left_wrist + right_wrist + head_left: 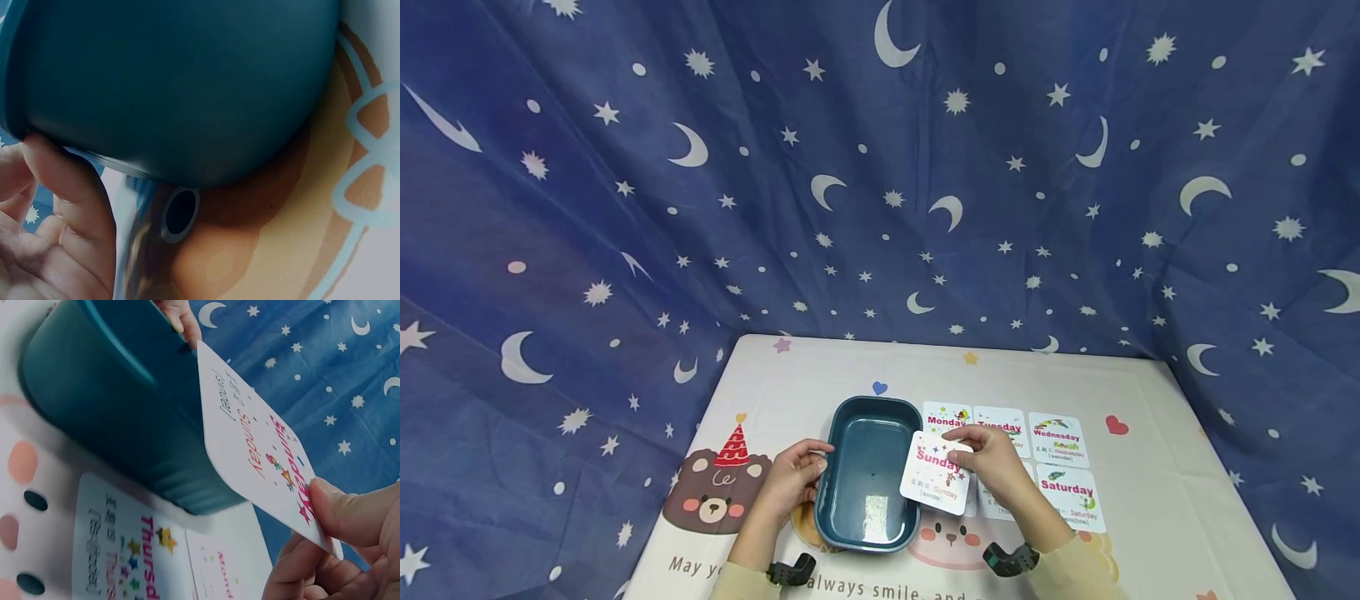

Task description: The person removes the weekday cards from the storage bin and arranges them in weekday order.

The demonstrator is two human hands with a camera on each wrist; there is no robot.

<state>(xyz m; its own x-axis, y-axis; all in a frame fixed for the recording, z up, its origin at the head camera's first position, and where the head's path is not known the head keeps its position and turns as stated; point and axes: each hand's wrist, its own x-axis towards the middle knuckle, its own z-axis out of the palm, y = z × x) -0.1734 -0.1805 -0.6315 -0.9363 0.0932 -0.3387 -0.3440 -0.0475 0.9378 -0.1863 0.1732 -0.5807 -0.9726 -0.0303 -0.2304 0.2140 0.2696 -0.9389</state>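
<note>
My right hand [996, 467] pinches a white Sunday card [934, 485] between thumb and fingers. The card is raised and tilted at the right rim of a deep teal plastic box [868, 450], overlapping that rim in the head view. On the box's other side, my left hand [790, 482] holds the left rim, with the thumb [62, 172] just under the lip in the left wrist view. The box's inside shows bare floor. Below the held card, a Thursday card [128, 550] lies close beside the box wall in the right wrist view.
Right of the box, cards lie in two rows: Monday [942, 419], Tuesday [998, 417] and Wednesday [1058, 439] behind, Saturday [1070, 500] in front, beside one partly covered by my right hand. A printed cloth [1180, 500] covers the table; a starry blue curtain [880, 267] hangs around it.
</note>
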